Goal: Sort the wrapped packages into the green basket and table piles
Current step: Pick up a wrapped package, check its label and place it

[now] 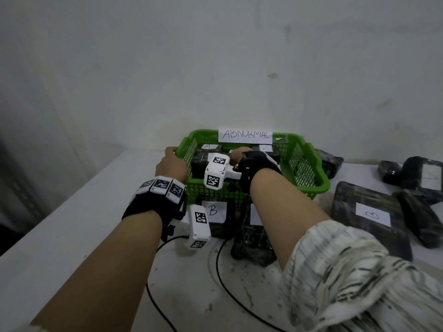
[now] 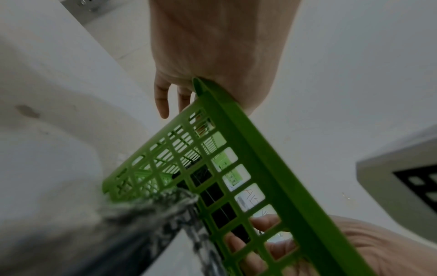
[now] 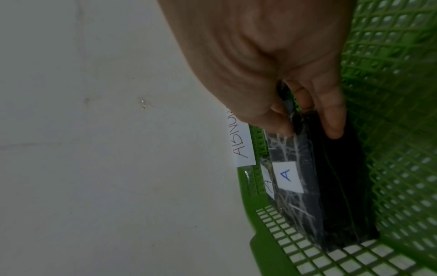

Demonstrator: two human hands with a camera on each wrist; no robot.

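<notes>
Head view looks down; both wrist views closely share the green basket (image 1: 309, 178)

Green basket (image 1: 309, 180), black-wrapped packages (image 1: 366, 216) (white labels (image 1: 372, 214)), striped white-and-grey sleeve (image 1: 347, 271), white table (image 1: 72, 231).

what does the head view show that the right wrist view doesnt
Only the head view shows the left hand gripping the basket's left rim, the B-labelled packages in front of the basket and more wrapped packages on the table to its right. Only the right wrist view shows the right hand's fingers pinching the edge of a wrapped package labelled A standing inside the basket. Both show the green basket, its ABNORMAL label and the right hand reaching into it.
</notes>
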